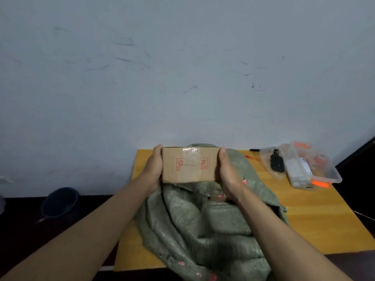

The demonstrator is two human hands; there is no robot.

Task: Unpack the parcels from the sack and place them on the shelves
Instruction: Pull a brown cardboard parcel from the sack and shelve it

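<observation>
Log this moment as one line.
phase: unpacking | left hand and right hand: hold cardboard box | position: above sack | shelves: unseen

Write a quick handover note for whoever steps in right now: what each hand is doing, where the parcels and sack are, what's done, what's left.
Left hand and right hand: each grips one end of the cardboard box, held above the sack.
The green sack lies crumpled on the yellow table, still bulging, so probably more inside.
Done: this box is out of the sack.
Left: shelve it; no shelves in view. Then go on emptying the sack.
</observation>
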